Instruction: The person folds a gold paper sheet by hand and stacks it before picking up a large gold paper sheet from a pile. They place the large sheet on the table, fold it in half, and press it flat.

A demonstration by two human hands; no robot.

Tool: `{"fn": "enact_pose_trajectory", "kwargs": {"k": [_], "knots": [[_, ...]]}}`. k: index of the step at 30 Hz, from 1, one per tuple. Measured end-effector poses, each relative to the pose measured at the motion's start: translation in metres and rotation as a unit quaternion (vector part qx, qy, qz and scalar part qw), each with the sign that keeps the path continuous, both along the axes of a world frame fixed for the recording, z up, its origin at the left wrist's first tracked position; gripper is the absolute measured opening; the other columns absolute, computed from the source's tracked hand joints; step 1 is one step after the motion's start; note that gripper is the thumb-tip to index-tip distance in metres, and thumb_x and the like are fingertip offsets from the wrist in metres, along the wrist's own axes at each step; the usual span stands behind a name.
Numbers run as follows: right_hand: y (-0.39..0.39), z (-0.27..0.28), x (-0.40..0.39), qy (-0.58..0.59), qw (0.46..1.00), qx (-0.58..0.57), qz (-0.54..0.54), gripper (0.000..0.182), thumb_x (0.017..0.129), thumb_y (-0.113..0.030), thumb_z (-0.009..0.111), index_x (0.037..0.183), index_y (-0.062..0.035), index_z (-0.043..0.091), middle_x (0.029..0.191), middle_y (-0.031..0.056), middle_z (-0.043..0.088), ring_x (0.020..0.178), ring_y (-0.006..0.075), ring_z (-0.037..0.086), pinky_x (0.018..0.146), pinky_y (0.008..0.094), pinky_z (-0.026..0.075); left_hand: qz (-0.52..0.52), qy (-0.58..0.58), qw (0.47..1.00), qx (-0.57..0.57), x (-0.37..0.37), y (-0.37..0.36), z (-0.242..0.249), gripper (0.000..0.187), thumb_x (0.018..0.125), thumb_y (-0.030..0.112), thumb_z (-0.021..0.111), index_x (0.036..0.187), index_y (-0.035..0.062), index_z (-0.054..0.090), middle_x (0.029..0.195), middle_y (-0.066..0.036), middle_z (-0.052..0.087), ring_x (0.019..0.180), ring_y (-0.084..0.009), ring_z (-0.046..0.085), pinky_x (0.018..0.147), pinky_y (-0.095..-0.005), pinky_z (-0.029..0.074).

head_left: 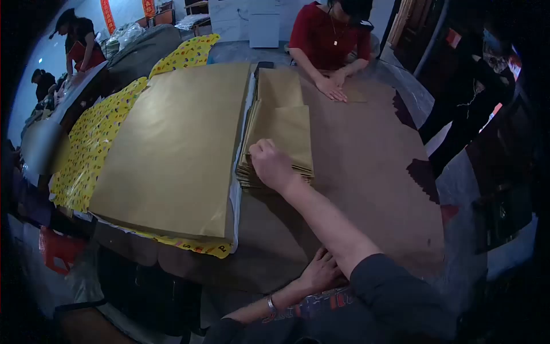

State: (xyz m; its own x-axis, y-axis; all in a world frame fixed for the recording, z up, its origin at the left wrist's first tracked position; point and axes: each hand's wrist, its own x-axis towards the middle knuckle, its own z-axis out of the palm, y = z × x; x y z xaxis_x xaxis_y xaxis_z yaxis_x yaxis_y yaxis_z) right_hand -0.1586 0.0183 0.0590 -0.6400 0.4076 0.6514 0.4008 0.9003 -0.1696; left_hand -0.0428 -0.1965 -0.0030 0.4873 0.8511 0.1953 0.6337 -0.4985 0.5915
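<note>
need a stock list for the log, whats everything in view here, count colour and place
large gold sheets: one stack, gold, left half of table
folded gold sheets: two piles, gold, centre of table
yellow patterned paper: several sheets, yellow, under and left of the large stack
table: one, brown top
co-worker: one, red top, far side, hands on a brown sheet
other people: two, dark clothes, far left
right hand: closed on the near folded pile's edge
left hand: flat at the table's near edge, wrist bracelet
</note>
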Motion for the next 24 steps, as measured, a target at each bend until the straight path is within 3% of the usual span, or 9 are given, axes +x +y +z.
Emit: {"fn": "enact_pose_trajectory", "kwargs": {"k": [2,5,9,14,21,24], "knots": [[-0.005,0.008,0.0,-0.005,1.0,-0.019,-0.007,0.005,0.083,-0.006,0.058,0.081,-0.0039,0.054,0.089,0.0117,0.058,0.091,0.0309,0.061,0.07,0.0416,0.055,-0.024,0.059,0.996,-0.058,-0.003,0.003,0.01,0.052,0.089,0.047,0.058,0.131,0.0164,0.058,0.141,-0.013,0.047,0.141,-0.0331,0.031,0.119,-0.0557,0.011],[-0.014,0.007,0.001,0.045,0.998,-0.019,0.031,0.006,0.083,-0.007,0.06,0.082,-0.0045,0.054,0.089,0.011,0.058,0.086,0.0307,0.062,0.068,0.0424,0.055,-0.018,0.074,0.996,-0.046,0.002,0.003,-0.003,0.051,0.089,0.046,0.058,0.13,0.0163,0.058,0.141,-0.013,0.047,0.141,-0.0337,0.031,0.119,-0.0559,0.011],[-0.009,0.003,0.008,0.068,0.995,0.013,0.072,0.007,0.081,-0.005,0.061,0.082,-0.0053,0.054,0.09,0.0094,0.058,0.086,0.029,0.062,0.064,0.0414,0.055,-0.019,0.051,0.997,-0.057,-0.001,0.002,0.005,0.051,0.088,0.045,0.06,0.129,0.0155,0.058,0.141,-0.014,0.047,0.141,-0.0345,0.03,0.118,-0.0563,0.011],[-0.001,-0.007,0.008,0.097,0.989,0.024,0.109,0.01,0.078,-0.003,0.063,0.085,-0.0052,0.056,0.092,0.0105,0.059,0.089,0.0302,0.061,0.067,0.0418,0.055,-0.001,0.033,0.999,-0.005,-0.001,0.001,0.003,0.051,0.086,0.043,0.062,0.128,0.0139,0.059,0.14,-0.015,0.048,0.14,-0.0347,0.031,0.118,-0.0562,0.013],[-0.008,-0.006,0.012,0.073,0.994,-0.043,0.071,0.013,0.082,-0.01,0.066,0.085,-0.003,0.055,0.092,0.0121,0.057,0.095,0.0324,0.059,0.077,0.0413,0.053,-0.019,0.03,0.999,-0.023,-0.003,0.002,0.007,0.052,0.085,0.041,0.063,0.128,0.0128,0.059,0.138,-0.016,0.049,0.139,-0.036,0.033,0.117,-0.0568,0.016],[-0.009,-0.006,0.018,0.015,0.997,-0.024,0.071,0.024,0.083,-0.019,0.07,0.098,-0.0017,0.061,0.106,0.015,0.06,0.108,0.0358,0.056,0.095,0.0432,0.048,0.003,0.005,1.0,-0.009,-0.006,0.001,0.019,0.052,0.085,0.039,0.064,0.129,0.0114,0.058,0.138,-0.016,0.049,0.137,-0.0361,0.035,0.117,-0.0566,0.017]]}}
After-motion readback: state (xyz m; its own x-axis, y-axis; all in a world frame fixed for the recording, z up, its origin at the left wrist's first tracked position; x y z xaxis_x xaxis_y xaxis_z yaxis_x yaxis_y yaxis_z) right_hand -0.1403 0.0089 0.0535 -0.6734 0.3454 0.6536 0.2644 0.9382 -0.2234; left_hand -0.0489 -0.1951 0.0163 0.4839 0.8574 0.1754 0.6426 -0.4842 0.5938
